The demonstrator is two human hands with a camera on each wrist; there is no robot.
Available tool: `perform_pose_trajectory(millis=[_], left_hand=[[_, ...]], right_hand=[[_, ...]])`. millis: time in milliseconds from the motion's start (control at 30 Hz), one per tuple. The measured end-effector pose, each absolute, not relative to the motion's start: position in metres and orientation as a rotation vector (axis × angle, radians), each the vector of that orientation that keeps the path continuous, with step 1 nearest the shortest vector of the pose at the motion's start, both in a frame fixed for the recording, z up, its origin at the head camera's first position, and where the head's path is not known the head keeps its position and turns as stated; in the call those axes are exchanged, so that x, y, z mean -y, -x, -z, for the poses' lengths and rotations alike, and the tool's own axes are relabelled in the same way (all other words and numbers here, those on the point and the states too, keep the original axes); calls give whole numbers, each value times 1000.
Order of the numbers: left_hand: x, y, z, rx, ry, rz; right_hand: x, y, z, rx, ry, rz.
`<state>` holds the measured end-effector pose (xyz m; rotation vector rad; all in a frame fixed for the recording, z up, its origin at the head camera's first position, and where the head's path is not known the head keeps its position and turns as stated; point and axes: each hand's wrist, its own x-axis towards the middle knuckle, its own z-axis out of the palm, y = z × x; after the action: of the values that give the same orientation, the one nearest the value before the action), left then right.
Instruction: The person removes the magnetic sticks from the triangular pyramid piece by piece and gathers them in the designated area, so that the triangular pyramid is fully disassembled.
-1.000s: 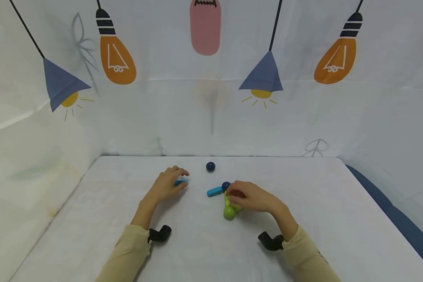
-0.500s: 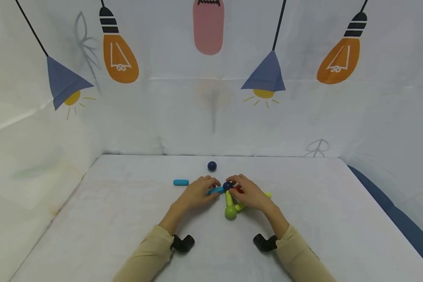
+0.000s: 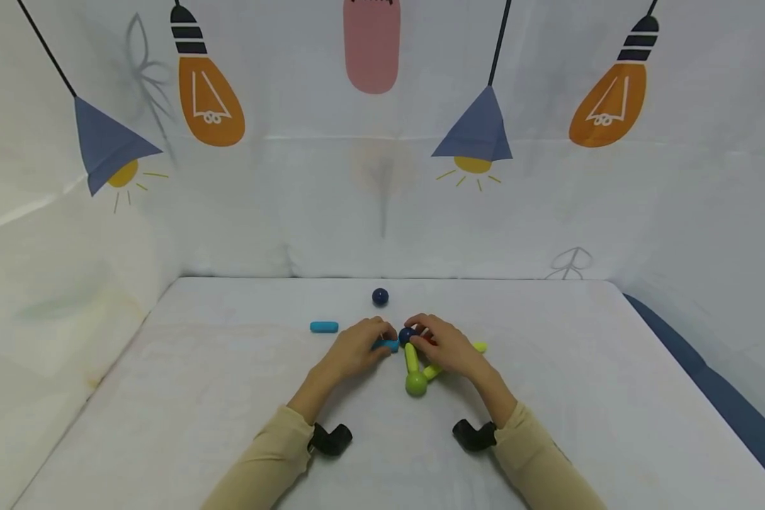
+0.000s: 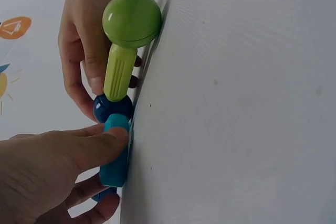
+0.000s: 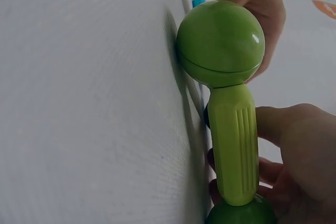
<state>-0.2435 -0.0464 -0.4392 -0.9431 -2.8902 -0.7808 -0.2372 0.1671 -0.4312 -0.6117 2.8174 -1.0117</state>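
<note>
While the left hand (image 3: 355, 347) pinches the blue stick (image 4: 116, 157), the right hand (image 3: 448, 348) steadies the dark ball (image 4: 112, 107); joining them seems under way and calls for careful alignment.

Red piece (image 3: 428, 341) mostly hidden under right hand (image 3: 449, 350); shape unclear.

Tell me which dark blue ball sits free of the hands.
The far dark blue ball, alone near the table's back edge; the near dark blue ball sits between both hands, joined to rods.

Green ball (image 3: 416, 384), navy ball (image 3: 380, 297), cyan stick (image 3: 324, 326)
</note>
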Motion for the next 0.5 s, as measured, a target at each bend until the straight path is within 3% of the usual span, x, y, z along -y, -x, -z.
perform_pose_trajectory(millis=[500], left_hand=[[88, 250, 423, 2901, 871, 849]], right_hand=[[-166, 237, 429, -2827, 599, 923]])
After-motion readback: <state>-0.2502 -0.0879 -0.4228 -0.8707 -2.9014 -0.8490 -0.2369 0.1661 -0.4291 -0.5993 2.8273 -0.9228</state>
